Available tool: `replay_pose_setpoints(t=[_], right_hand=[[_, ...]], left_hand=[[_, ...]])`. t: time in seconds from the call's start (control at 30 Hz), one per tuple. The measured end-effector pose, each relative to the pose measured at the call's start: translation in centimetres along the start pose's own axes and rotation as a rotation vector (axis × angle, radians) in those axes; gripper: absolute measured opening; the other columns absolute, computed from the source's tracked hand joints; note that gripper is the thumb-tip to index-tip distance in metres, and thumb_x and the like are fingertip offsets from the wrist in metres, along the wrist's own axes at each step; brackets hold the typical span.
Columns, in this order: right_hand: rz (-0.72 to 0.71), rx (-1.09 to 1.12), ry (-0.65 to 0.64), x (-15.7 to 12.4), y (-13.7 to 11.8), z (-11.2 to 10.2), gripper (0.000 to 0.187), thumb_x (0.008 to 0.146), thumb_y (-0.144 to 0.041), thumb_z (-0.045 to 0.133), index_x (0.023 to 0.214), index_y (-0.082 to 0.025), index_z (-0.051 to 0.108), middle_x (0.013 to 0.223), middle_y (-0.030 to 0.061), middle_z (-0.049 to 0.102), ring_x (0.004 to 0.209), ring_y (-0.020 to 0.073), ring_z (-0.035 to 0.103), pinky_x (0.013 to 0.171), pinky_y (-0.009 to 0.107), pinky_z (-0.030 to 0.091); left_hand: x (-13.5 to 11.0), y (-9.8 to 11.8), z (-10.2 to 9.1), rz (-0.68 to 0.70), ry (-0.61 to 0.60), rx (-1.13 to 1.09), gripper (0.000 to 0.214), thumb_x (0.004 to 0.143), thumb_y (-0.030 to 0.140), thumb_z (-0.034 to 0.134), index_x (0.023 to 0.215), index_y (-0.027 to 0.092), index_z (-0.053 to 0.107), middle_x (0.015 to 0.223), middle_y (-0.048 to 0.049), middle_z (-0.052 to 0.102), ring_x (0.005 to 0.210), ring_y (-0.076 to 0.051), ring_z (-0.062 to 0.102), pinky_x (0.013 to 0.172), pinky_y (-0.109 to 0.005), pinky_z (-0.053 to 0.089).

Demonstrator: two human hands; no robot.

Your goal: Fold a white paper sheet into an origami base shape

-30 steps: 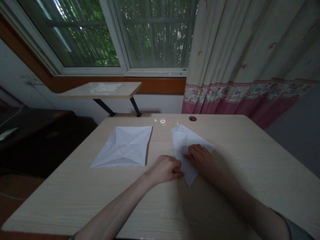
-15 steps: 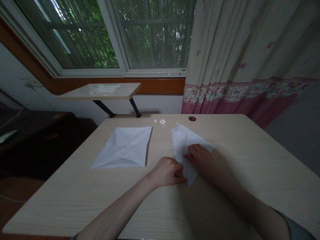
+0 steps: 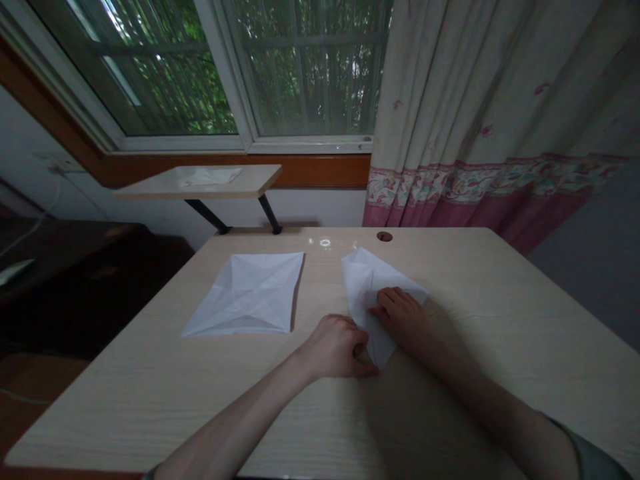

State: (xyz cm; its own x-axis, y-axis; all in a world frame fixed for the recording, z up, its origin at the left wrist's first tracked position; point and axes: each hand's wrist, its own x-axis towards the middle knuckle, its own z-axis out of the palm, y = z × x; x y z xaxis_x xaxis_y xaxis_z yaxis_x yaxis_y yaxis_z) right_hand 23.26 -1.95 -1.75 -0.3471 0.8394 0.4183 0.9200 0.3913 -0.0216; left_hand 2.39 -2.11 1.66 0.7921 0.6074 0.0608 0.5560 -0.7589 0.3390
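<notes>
A folded white sheet of paper (image 3: 357, 283) lies on the table under my two hands, one corner pointing toward me. My left hand (image 3: 337, 347) has its fingers curled at the sheet's lower left edge, the thumb reaching the near corner. Bent fingers of my right hand (image 3: 403, 317) press on the middle of the paper, the thumb pointing left; the hand covers part of the right side. Left of my hands lies a second white sheet (image 3: 253, 293), spread out and marked with creases that cross near its middle.
The pale wooden table (image 3: 300, 420) has a round hole (image 3: 385, 237) near its far edge. A small raised shelf (image 3: 250, 190) on dark legs stands at the back left with a white paper (image 3: 213, 176) on it. A curtain (image 3: 475, 133) hangs at the right by the window.
My left thumb has slid slightly right and down to the sheet's near corner, which now looks blunter. My right hand and the creased sheet stay where they were.
</notes>
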Motion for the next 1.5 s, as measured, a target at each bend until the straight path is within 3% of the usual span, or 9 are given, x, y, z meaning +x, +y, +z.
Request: replay_pose_setpoints(t=[0.43,0.63,0.8,0.97,1.1,1.23,1.37,1.5], right_hand=[[-0.011,-0.022,-0.013,0.0,0.1,0.1,0.015,0.098,-0.021,0.05,0.085,-0.023,0.055,0.085,0.0069,0.067,0.081,0.0249,0.064,0.072,0.038,0.049],[-0.017,0.011,0.004,-0.1,0.1,0.0,0.016,0.098,-0.018,0.049,0.084,-0.023,0.055,0.084,0.0067,0.066,0.08,0.0239,0.063,0.07,0.036,0.048],[0.008,0.043,-0.004,-0.2,0.4,0.5,0.016,0.097,-0.015,0.047,0.086,-0.022,0.056,0.086,0.007,0.066,0.082,0.0237,0.063,0.073,0.036,0.048],[0.009,0.093,-0.009,-0.3,0.8,0.9,0.018,0.097,-0.012,0.043,0.09,-0.021,0.058,0.09,0.007,0.067,0.086,0.0225,0.063,0.078,0.036,0.049],[0.016,0.123,-0.015,-0.2,0.8,0.6,0.015,0.096,-0.013,0.047,0.092,-0.021,0.059,0.092,0.0074,0.068,0.089,0.023,0.064,0.081,0.037,0.051],[-0.006,0.144,-0.004,-0.1,0.9,0.6,0.016,0.095,-0.013,0.049,0.1,-0.02,0.061,0.102,0.0093,0.069,0.097,0.0244,0.064,0.084,0.039,0.052],[-0.018,0.17,0.008,-0.2,1.1,0.9,0.015,0.093,-0.013,0.05,0.101,-0.019,0.061,0.105,0.0103,0.069,0.099,0.025,0.063,0.086,0.04,0.052],[-0.009,0.186,0.02,-0.1,1.0,0.9,0.017,0.093,-0.013,0.049,0.101,-0.021,0.061,0.104,0.0093,0.069,0.098,0.025,0.064,0.085,0.041,0.053]], left_hand=[[0.0,-1.3,0.5,0.079,0.026,-0.022,0.041,0.078,0.056,0.075,0.065,0.019,0.061,0.065,0.0009,0.062,0.064,-0.015,0.06,0.059,-0.025,0.038],[0.0,-1.7,0.3,0.111,0.187,0.02,0.026,0.097,0.034,0.054,0.078,0.019,0.063,0.073,-0.0022,0.064,0.075,-0.018,0.06,0.07,-0.028,0.043],[0.2,-2.1,0.5,0.132,0.232,0.056,0.019,0.097,0.025,0.05,0.088,0.018,0.065,0.084,-0.0049,0.067,0.084,-0.02,0.06,0.078,-0.032,0.044],[0.2,-2.1,0.5,0.14,0.262,0.045,0.019,0.096,0.024,0.051,0.088,0.019,0.067,0.085,-0.005,0.068,0.083,-0.02,0.06,0.076,-0.033,0.044],[-0.1,-1.9,0.3,0.143,0.384,0.051,0.021,0.096,0.025,0.05,0.091,0.018,0.069,0.089,-0.0074,0.07,0.085,-0.022,0.06,0.076,-0.035,0.045],[-0.3,-1.7,0.1,0.135,0.502,0.035,0.021,0.094,0.026,0.052,0.104,0.019,0.069,0.107,-0.0099,0.07,0.099,-0.025,0.061,0.087,-0.04,0.046],[-0.2,-1.6,0.0,0.158,0.44,0.004,0.016,0.092,0.028,0.057,0.101,0.021,0.068,0.121,-0.0089,0.067,0.114,-0.025,0.058,0.101,-0.045,0.042],[-0.1,-1.4,-0.2,0.166,0.379,0.017,0.013,0.092,0.032,0.059,0.09,0.021,0.065,0.114,-0.006,0.07,0.116,-0.024,0.058,0.116,-0.049,0.028]])
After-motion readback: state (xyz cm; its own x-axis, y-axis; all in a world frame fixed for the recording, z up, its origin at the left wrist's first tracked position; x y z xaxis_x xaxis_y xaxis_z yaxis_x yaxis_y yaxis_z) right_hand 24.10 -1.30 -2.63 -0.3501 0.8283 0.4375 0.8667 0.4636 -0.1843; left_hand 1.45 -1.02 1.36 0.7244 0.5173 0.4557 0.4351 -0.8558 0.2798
